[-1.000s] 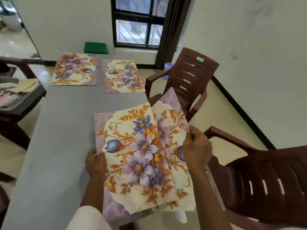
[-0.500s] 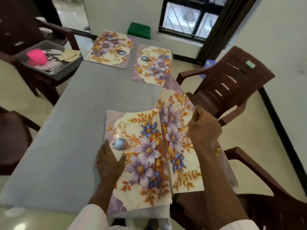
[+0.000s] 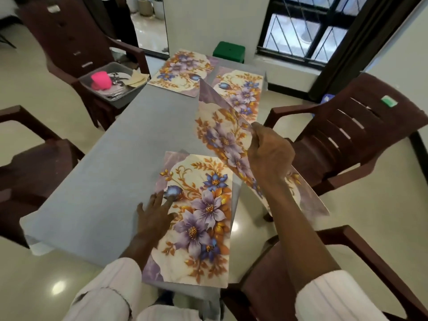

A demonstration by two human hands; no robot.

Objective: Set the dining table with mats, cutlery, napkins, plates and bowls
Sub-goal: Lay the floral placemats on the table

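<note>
R hand grips tilted mat by its long edge, in the air. L hand, fingers straight, presses flat mat on table. Mats prob. thin, light, bendy, slick: hold by edges.

The near-edge mat and the held mat looked like smooth, faintly glossy printed plastic. The worktop had a matt grey covering. The chair was moulded brown plastic with a dull sheen. The floor was polished and reflective, and the sleeve was ribbed white cloth.
</note>
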